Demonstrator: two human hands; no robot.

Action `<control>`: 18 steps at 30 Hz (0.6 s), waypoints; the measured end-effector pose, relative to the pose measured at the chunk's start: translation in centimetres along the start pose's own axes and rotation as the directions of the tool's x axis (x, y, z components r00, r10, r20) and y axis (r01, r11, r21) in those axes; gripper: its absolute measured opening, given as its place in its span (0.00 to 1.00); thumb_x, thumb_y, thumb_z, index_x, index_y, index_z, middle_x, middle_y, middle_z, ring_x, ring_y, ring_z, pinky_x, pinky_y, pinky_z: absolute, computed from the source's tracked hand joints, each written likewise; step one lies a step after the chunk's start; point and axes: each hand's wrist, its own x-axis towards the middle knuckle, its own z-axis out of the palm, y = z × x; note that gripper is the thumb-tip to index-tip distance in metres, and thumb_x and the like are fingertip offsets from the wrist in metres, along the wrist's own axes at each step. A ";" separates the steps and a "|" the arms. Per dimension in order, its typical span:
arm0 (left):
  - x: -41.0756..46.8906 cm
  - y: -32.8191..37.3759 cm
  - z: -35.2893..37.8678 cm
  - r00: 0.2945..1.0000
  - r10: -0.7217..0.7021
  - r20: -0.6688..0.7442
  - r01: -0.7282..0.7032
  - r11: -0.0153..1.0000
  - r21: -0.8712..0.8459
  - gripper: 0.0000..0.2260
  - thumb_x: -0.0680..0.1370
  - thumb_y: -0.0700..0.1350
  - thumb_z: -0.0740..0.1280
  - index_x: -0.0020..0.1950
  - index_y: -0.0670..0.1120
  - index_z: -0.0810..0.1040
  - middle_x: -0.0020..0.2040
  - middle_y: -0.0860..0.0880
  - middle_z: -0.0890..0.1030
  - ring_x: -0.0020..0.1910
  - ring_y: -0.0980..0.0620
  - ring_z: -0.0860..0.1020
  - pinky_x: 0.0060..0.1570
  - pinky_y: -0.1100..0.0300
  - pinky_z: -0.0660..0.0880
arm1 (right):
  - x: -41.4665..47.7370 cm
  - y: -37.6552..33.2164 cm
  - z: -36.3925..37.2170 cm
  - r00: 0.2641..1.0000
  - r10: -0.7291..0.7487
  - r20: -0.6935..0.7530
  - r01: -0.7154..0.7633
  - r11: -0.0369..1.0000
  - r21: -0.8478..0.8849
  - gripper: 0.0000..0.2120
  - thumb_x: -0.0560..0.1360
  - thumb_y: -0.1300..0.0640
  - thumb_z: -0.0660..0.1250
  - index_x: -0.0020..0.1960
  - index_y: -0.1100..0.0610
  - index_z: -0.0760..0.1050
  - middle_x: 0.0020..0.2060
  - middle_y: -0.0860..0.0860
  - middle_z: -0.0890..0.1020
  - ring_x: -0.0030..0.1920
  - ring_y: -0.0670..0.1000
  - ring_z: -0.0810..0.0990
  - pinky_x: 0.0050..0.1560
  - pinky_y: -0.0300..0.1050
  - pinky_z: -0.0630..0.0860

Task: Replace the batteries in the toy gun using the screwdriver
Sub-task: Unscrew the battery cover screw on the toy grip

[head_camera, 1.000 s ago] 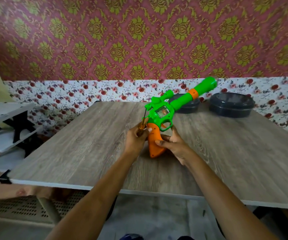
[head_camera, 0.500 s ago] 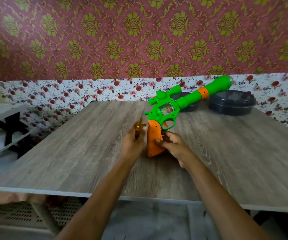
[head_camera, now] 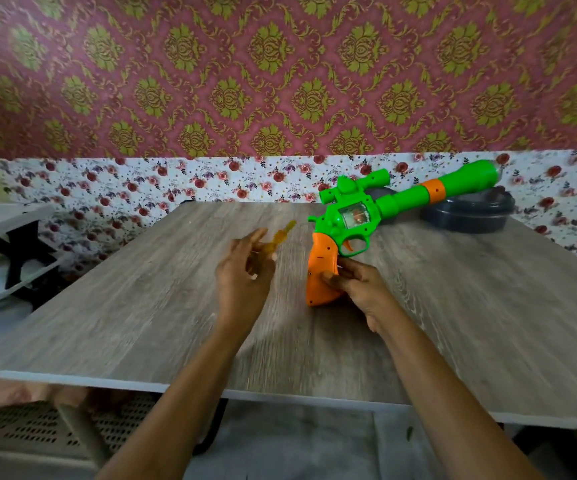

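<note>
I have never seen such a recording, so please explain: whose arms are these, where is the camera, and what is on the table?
No machine here: a person works with bare hands, and the camera is worn on the head, looking forward and down. The right hand grips the orange handle of the green toy gun, butt down at the wooden table. The left hand holds an amber screwdriver, blurred by motion, apart from the gun. A dark round container sits at the table's back.
</note>
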 end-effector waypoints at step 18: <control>-2.0 2.2 -0.4 0.915 0.385 -0.121 -0.381 0.923 0.061 0.20 0.77 0.41 0.64 0.68 0.45 0.64 0.50 0.53 0.76 0.50 0.64 0.75 0.50 0.78 0.71 | -0.7 -0.4 -0.7 0.994 -0.008 0.108 0.007 1.000 0.002 0.18 0.74 0.67 0.64 0.63 0.60 0.73 0.54 0.55 0.80 0.44 0.42 0.81 0.44 0.33 0.79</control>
